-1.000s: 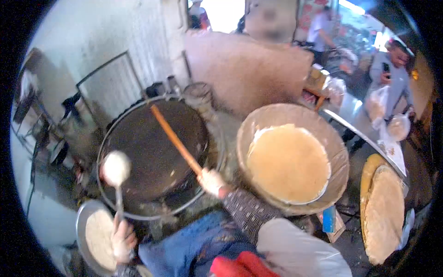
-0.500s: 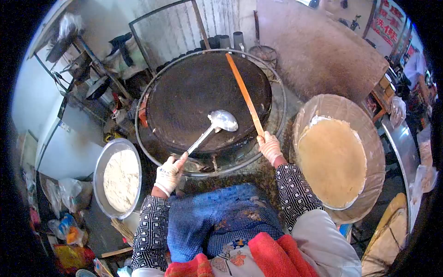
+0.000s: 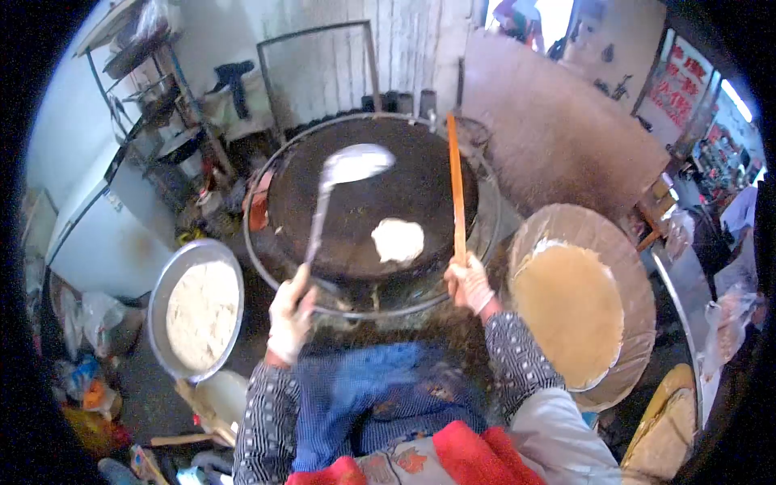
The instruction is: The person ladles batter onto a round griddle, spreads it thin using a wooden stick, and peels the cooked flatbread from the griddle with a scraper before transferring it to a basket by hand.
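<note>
A large round dark griddle (image 3: 323, 210) lies in front of me inside a metal ring. My left hand (image 3: 291, 311), in a pale glove, is closed round the handle of a metal ladle (image 3: 360, 164). The ladle's bowl is above the griddle's middle and blurred by motion. On the near right part of the griddle sits a white blob of batter (image 3: 398, 241). My right hand (image 3: 470, 283), also gloved, grips the lower end of a long flat wooden spreader (image 3: 457, 186), which points away from me along the griddle's right side.
To the left stands a metal basin (image 3: 164, 339) of pale batter. On the right, a cloth-lined round basket (image 3: 634, 356) holds a stack of thin brown pancakes (image 3: 570, 315). A tilted board (image 3: 558, 121) rises behind the griddle. Shelves with pans (image 3: 182, 144) are at the back left.
The ladle has lifted and moved away from me, and a batter blob now lies on the griddle. The wooden spreader has swung more upright. My view has shifted slightly.
</note>
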A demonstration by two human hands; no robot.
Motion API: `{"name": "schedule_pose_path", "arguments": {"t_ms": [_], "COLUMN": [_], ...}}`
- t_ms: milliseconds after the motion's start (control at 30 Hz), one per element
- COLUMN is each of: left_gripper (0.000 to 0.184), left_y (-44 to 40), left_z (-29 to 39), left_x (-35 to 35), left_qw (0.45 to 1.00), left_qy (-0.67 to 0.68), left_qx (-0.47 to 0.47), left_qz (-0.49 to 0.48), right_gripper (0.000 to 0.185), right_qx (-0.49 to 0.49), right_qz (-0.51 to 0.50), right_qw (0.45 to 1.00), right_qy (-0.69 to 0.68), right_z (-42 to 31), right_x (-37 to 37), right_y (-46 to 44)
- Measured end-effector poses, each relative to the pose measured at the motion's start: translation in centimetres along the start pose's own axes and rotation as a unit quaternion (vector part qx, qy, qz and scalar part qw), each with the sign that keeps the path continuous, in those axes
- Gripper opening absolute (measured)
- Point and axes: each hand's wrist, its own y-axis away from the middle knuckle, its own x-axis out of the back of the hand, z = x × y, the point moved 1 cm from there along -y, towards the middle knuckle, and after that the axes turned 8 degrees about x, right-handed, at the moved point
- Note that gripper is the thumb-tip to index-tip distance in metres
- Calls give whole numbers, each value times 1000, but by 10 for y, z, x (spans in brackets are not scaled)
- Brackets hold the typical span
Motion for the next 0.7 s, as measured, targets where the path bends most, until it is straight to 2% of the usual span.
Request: {"name": "schedule_pose_path", "arguments": {"t_ms": [33, 67, 100, 133, 167, 200, 233, 267, 300, 333, 367, 400, 467, 533, 567, 600, 667, 700], "left_gripper": [44, 47, 52, 55, 58, 62, 70, 75, 75, 70, 65, 59, 42, 40, 44, 58, 57, 54], "left_y": [7, 16, 28, 41, 57, 78, 100, 133, 160, 184, 173, 166, 210, 213, 222, 203, 204, 202], "left_z": [-2, -3, -15, -21, -36, -88, -139, -229, -293, -355, -287, -240, -359, -368, -371, -310, -329, -342], "left_x": [10, 21, 35, 52, 68, 84, 100, 123, 143, 164, 173, 180, 203, 202, 201, 198, 200, 202], "left_qw": [999, 986, 963, 951, 935, 959, 970, 960, 934, 954, 822, 806, 762, 773, 772, 791, 781, 774], "left_qy": [7, 115, 180, 172, 161, 93, 18, 14, 9, -63, -20, -126, -123, -235, -289, -280, -337, -394], "left_qx": [28, 121, 198, 252, 309, 245, 186, 219, 312, 251, 555, 576, 632, 589, 566, 544, 524, 482], "left_qz": [20, 23, 34, 52, 68, 108, 154, 171, 175, 151, 125, 53, 68, 25, 6, 1, -38, -118], "right_gripper": [20, 18, 18, 16, 27, 30, 35, 39, 39, 40, 40, 39, 39, 37, 35, 40, 39, 37], "right_qx": [2, -34, -45, -69, -120, -24, 69, 153, 108, 64, 19, 26, 32, 49, 51, 53, 21, 13], "right_qz": [-5, 28, 0, -7, -22, -99, -170, -234, -211, -189, -165, -129, -111, -180, -191, -236, -212, -131], "right_qw": [999, 997, 998, 990, 965, 909, 810, 672, 677, 680, 682, 681, 703, 705, 676, 649, 643, 685], "right_qy": [34, 60, 38, 124, 232, 403, 557, 686, 697, 706, 713, 721, 702, 684, 710, 722, 735, 716], "right_z": [-18, -26, -30, -37, -47, -32, -4, 11, 9, 4, -2, -4, 4, -8, -17, -3, -29, 14], "right_x": [-8, -14, -16, -25, -44, -42, -32, -30, -33, -38, -43, -43, -59, -83, -99, -97, -101, -56], "right_y": [16, 25, 38, 52, 65, 67, 68, 71, 70, 67, 64, 54, 51, 66, 85, 86, 86, 48]}}
